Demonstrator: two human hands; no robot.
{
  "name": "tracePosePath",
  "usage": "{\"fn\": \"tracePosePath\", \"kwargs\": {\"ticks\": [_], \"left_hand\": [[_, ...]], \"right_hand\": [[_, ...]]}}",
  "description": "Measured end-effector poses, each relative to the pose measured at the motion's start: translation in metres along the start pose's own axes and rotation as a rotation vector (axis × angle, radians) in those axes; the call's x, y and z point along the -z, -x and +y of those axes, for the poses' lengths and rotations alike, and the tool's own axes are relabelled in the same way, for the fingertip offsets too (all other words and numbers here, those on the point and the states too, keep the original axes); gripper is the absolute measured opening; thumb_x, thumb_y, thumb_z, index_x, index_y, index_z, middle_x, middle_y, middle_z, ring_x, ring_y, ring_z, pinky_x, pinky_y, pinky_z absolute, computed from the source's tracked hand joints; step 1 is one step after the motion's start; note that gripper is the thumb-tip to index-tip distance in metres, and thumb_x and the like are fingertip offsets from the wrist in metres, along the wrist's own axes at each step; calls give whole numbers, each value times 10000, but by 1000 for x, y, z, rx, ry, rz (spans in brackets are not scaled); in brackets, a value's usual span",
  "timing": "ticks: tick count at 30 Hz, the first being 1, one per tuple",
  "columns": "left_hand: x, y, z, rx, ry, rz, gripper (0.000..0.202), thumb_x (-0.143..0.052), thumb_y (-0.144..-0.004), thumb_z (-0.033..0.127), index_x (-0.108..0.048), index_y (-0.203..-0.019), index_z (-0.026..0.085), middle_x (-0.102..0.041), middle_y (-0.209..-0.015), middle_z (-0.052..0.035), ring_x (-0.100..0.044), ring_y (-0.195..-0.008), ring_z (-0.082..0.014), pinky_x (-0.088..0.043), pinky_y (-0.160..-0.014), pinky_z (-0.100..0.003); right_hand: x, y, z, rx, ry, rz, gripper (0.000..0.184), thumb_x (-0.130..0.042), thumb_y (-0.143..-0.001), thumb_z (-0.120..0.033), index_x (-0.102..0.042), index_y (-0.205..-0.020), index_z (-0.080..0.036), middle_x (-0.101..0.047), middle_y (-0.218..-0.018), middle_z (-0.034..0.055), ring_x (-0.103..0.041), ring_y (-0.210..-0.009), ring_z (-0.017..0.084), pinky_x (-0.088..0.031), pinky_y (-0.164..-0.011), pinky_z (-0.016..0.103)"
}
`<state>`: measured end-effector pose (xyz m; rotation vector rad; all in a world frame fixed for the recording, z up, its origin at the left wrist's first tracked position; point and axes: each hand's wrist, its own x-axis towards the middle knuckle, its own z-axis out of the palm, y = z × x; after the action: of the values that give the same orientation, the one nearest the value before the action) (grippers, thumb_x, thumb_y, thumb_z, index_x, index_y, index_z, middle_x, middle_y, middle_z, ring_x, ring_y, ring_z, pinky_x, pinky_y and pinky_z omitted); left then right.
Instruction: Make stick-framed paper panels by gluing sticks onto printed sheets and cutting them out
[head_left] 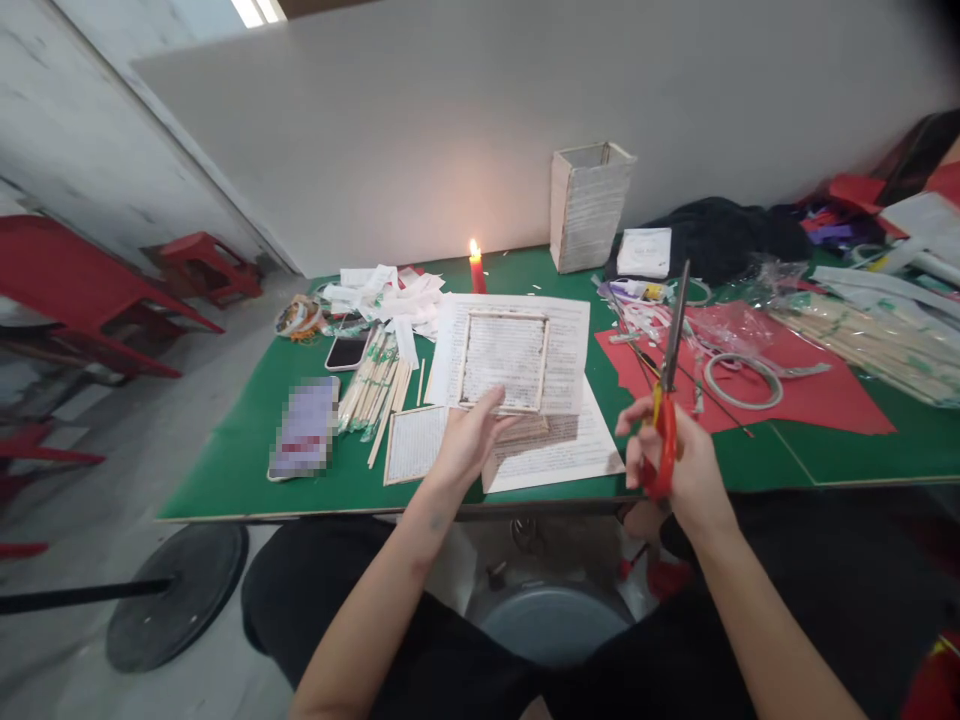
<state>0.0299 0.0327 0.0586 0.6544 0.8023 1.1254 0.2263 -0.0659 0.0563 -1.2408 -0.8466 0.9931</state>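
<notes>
My left hand (476,435) is closed on the lower edge of a printed sheet of paper (566,350), with a square frame of thin sticks (544,365) lying on its face. The thumb presses on the frame's bottom bar. My right hand (679,460) grips a pair of scissors (666,420) with red and yellow handles, blades pointing up. Under the held sheet lies another printed sheet (585,450) on the green table. A second paper-covered stick frame (412,445) rests left of my left hand.
A lit red candle (477,272) burns just behind the held sheet. A tall paper-covered box (589,210) stands at the back. Bundled sticks (371,385), paper scraps (390,295) and phones (304,430) lie left. Red paper (840,410) and a white tape ring (742,382) lie right.
</notes>
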Motion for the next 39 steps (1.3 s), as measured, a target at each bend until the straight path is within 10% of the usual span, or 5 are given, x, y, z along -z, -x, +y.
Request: {"fn": "tracePosePath", "kwargs": {"ticks": [5, 15, 39], "left_hand": [[-5, 7, 32, -143, 125, 37, 385, -701, -822, 130, -698, -1203, 176, -761, -1103, -101, -701, -1084, -282, -603, -891, -375], [-10, 23, 47, -154, 260, 13, 424, -631, -878, 148, -650, -1301, 170, -729, -1202, -95, -607, -1253, -300, -547, -1010, -365], [-27, 34, 30, -89, 367, 6, 426, -601, -932, 149, -605, -1355, 199, -700, -1274, -67, -594, -1273, -280, -498, -1079, -410]], "right_hand": [[-19, 45, 26, -298, -236, -404, 648, -748, -617, -762, -558, -917, -220, -562, -805, -18, -478, -432, 59, -446, -396, 224], [-43, 71, 25, -488, -144, -588, 453, -701, -785, -629, -515, -975, -262, -462, -698, -51, -358, -445, 78, -415, -421, 217], [-43, 45, 31, -463, -170, -527, 529, -596, -790, -752, -556, -875, -231, -533, -804, 4, -349, -436, 63, -315, -346, 206]]}}
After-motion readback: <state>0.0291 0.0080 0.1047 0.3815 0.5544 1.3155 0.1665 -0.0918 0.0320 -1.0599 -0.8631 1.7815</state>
